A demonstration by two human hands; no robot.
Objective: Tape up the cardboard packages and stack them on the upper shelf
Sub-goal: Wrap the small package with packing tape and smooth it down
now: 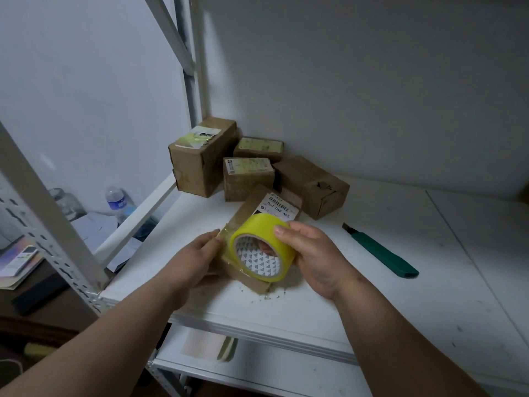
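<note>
While her left hand [200,250] presses the tape end onto the flat cardboard package [257,224] to anchor it, her right hand [312,253] grips the yellow tape roll [262,247], likely for unrolling.

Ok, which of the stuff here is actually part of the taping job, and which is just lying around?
Part of the job:
- yellow tape roll, gripped by the right hand
- flat package under the left hand
- four boxes stacked behind
- green cutter

Lying about:
- water bottle
- glass jar
- remote control
</note>
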